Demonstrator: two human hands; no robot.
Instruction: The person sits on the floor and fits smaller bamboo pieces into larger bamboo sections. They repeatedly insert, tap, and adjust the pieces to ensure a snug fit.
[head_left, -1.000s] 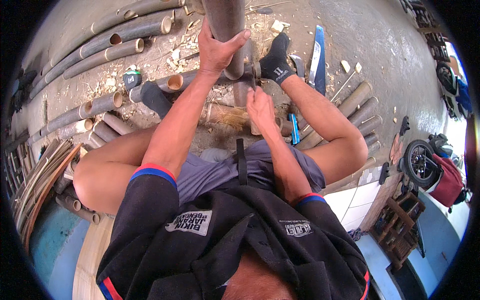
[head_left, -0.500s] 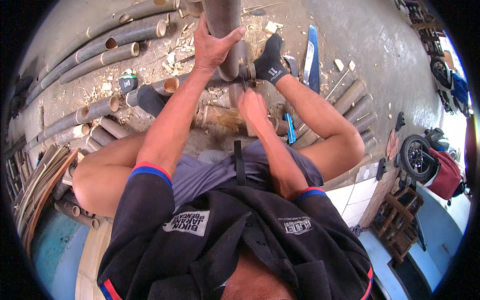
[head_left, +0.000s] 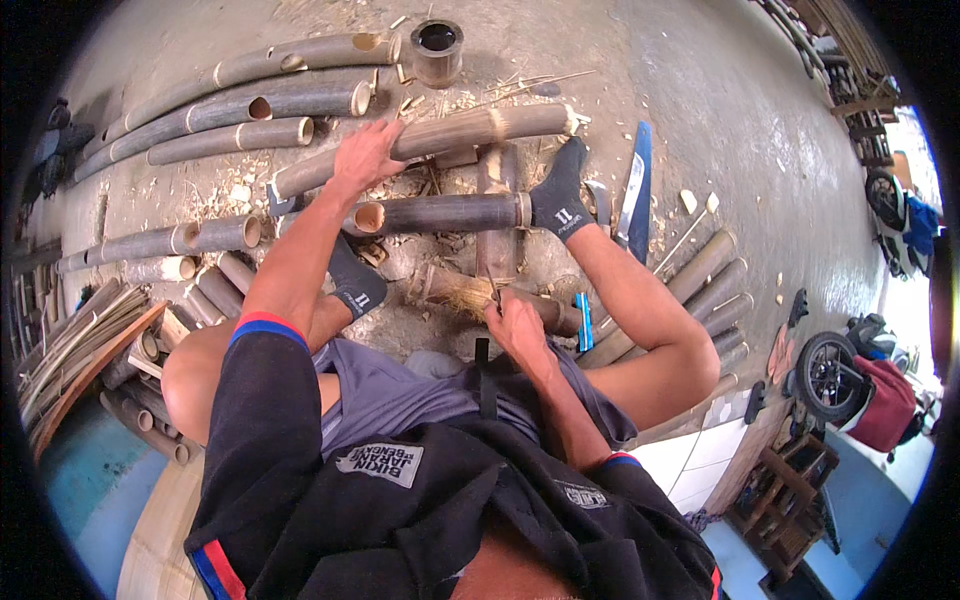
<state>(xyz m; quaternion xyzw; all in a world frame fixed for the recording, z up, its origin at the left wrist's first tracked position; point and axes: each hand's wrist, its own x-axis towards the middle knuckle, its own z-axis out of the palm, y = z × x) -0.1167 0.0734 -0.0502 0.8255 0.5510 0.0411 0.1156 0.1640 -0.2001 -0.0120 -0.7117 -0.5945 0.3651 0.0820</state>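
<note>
My left hand (head_left: 368, 158) lies over a brown bamboo pole (head_left: 450, 133), gripping it from above with the thumb along its side. The pole is held nearly level, its pale cut end pointing right near my socked foot. In my right hand (head_left: 518, 326), closed before my lap, is a thin dark blade that looks like a knife (head_left: 494, 288), its handle hidden in the fist. Just beyond that hand is a short bamboo piece (head_left: 450, 290) with a frayed, scraped surface. A darker bamboo pole (head_left: 450, 213) with a round hole lies on the floor between my feet.
Several holed bamboo poles (head_left: 230, 103) lie at the far left. A blue hand saw (head_left: 636, 190) rests right of my foot, with a blue-handled tool (head_left: 583, 320) nearer. A short bamboo cup (head_left: 437, 55) stands at the back. Wood shavings litter the floor; more poles (head_left: 700, 275) lie right.
The bamboo pole has swung from upright to nearly level, with my left hand moving left and down along with it. My right hand has come lower, away from the pole.
</note>
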